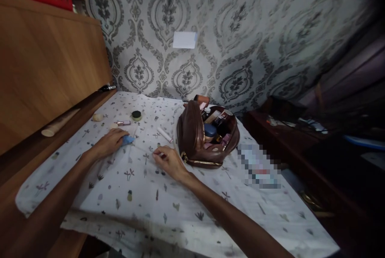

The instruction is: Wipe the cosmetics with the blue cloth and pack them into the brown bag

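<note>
Cosmetics were being laid out: the left hand [110, 142] gripped a blue item [128, 140], the right hand [169, 162] pinched a small stick [161, 155] beside the brown bag [192, 138]; careful placement seemed needed.

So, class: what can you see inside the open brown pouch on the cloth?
The brown pouch stands unzipped and packed with cosmetics: a blue-lidded jar, dark tubes and small pink-capped items. Whatever lies beneath that top layer is covered, and the pouch's near wall hides its lower part.

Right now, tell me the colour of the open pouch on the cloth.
Dark brown pouch, with a gold zip; the head view shows it.
</note>
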`<state>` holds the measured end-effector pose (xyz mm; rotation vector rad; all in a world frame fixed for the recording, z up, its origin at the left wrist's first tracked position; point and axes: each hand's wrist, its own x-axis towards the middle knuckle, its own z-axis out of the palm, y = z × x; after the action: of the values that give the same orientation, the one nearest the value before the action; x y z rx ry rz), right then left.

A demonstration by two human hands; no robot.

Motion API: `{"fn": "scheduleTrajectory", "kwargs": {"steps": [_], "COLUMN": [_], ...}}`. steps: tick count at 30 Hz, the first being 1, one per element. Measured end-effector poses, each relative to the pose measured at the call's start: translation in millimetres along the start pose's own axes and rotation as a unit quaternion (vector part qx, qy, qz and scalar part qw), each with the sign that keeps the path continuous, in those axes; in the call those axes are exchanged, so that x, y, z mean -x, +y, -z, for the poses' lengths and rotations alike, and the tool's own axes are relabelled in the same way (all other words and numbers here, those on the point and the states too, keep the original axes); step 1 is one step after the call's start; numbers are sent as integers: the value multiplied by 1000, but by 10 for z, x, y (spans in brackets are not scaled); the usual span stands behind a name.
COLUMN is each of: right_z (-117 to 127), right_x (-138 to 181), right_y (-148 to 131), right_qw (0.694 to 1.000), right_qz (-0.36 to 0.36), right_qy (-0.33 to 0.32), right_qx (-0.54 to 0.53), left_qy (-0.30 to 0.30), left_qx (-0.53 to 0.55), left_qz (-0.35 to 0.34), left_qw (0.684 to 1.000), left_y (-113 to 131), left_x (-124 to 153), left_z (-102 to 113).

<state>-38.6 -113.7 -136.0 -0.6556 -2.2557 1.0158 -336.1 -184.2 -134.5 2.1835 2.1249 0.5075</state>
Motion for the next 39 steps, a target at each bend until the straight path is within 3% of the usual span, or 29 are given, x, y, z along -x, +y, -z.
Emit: {"fn": "scheduleTrajectory", "kwargs": {"steps": [3, 8, 11, 13, 15, 18, 22, 28, 30, 33, 39], "right_z": [-125, -279, -292, -276, -253, -224, -191, -145, -132, -128, -161], "right_x": [-16, 32, 52, 54, 50, 45, 38, 5, 0, 4, 38], "right_y": [72, 222, 249, 233, 203, 169, 194, 243, 228, 211, 243], "right_qw": [995, 982, 964, 942, 918, 887, 873, 878, 881, 890, 935], "right_qz": [-44, -67, -81, -83, -85, -90, -82, -114, -124, -141, -116], "right_qy": [9, 40, 34, 25, 20, 17, 36, 74, 76, 88, 76], "right_qx": [-90, -172, -253, -324, -386, -452, -479, -459, -451, -424, -327], "left_qy": [-39, -52, -35, -27, -18, -15, -3, 53, 105, 149, 54], "left_qx": [-1, -27, 72, 212, 347, 469, 519, 567, 541, 459, 328], "left_qz": [-23, 20, 16, 23, 51, 40, 36, 86, 91, 61, -109], "left_qw": [999, 998, 997, 977, 936, 882, 854, 818, 829, 874, 937], "left_y": [-60, 24, 178, 341, 556, 910, 1224, 1267, 1234, 1192, 1233], "left_x": [62, 113, 78, 12, -82, -245, -416, -523, -511, -460, -383], "left_z": [60, 180, 161, 105, 30, -80, -217, -483, -515, -482, -447]}}
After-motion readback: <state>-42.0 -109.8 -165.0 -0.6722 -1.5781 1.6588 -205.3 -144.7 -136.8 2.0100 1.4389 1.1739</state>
